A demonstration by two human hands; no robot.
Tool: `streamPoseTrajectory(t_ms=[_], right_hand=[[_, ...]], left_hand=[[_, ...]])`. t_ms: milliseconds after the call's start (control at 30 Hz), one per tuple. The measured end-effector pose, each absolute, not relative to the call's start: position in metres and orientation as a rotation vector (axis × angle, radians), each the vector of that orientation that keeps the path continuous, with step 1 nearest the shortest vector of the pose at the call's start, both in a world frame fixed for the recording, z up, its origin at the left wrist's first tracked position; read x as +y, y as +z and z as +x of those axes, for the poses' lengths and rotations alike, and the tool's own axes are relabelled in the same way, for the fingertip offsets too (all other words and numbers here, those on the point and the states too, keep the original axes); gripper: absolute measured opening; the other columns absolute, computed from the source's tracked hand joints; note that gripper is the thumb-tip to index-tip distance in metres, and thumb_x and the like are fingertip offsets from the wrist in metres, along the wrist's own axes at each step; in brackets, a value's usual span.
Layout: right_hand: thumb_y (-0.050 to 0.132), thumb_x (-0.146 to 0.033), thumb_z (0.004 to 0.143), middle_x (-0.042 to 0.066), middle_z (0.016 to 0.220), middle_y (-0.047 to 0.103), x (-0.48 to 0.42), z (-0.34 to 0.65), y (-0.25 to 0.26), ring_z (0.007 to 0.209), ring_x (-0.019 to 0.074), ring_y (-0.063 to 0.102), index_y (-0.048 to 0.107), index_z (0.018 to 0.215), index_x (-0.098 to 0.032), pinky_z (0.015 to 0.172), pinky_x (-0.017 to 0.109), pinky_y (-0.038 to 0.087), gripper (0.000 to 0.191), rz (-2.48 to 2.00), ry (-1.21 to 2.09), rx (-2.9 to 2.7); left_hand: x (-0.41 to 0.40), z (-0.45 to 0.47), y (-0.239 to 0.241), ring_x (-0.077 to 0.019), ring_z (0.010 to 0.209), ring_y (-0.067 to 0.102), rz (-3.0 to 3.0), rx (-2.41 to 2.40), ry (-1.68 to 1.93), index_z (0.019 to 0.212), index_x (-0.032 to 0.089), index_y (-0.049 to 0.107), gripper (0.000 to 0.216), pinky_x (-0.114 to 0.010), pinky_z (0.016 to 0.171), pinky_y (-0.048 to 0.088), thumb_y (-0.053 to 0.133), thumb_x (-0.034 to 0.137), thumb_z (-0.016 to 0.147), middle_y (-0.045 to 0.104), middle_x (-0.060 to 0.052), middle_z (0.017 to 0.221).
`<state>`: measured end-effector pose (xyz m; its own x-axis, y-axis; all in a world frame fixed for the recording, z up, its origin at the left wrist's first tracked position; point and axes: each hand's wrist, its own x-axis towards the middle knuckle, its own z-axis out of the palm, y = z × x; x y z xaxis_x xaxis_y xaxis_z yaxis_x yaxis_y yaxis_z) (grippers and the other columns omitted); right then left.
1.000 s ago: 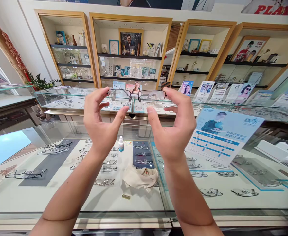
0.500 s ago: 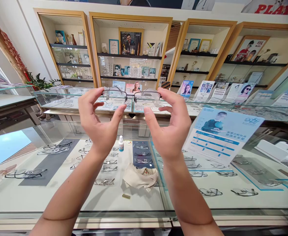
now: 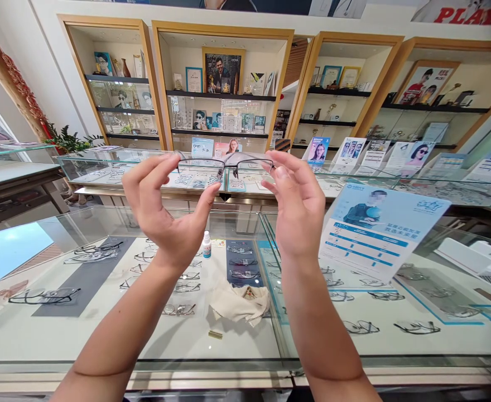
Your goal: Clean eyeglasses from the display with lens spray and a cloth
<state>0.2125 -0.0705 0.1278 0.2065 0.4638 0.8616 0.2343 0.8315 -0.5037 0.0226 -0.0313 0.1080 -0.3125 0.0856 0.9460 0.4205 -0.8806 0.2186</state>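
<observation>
A pair of half-rim eyeglasses (image 3: 230, 166) with a dark top rim is held up level in front of me, between both hands. My left hand (image 3: 162, 209) has its fingertips on the left end of the frame, its thumb stretched away below the lens. At the other end my right hand (image 3: 299, 209) pinches the frame by the hinge, thumb against fingers. On the glass counter (image 3: 170, 349) below lie a crumpled cream cloth (image 3: 239, 301) and a small gold-coloured piece (image 3: 215, 335). A small white bottle (image 3: 206, 244) with a blue label stands behind the cloth.
Rows of eyeglasses (image 3: 44, 296) show in the counter on both sides. A blue-and-white leaflet stand (image 3: 366, 240) rises right of my right forearm. Farther back are another glass counter (image 3: 115, 167) and wood-framed wall shelves (image 3: 224, 117).
My right thumb has moved up and closed on the right end of the eyeglasses. The eyeglasses have shifted and tilted slightly, and my left fingers have moved a little left.
</observation>
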Motion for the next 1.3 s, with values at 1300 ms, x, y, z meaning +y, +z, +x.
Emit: streamPoseTrajectory(t_ms=[1300], right_hand=[[0.074,-0.053,0.102,0.005,0.126,0.081,-0.083,0.204,0.135,0.129,0.0282,0.076,0.081,0.115,-0.030,0.117,0.053,0.062,0.028,-0.563,0.180,-1.234]], left_hand=[[-0.023,0.026,0.117,-0.0322,0.134,0.063,-1.730,-0.656,-2.346,0.141,0.034,0.062,0.070,-0.050,0.105,0.061,0.084,0.073,0.086,0.061,-0.011,0.141]])
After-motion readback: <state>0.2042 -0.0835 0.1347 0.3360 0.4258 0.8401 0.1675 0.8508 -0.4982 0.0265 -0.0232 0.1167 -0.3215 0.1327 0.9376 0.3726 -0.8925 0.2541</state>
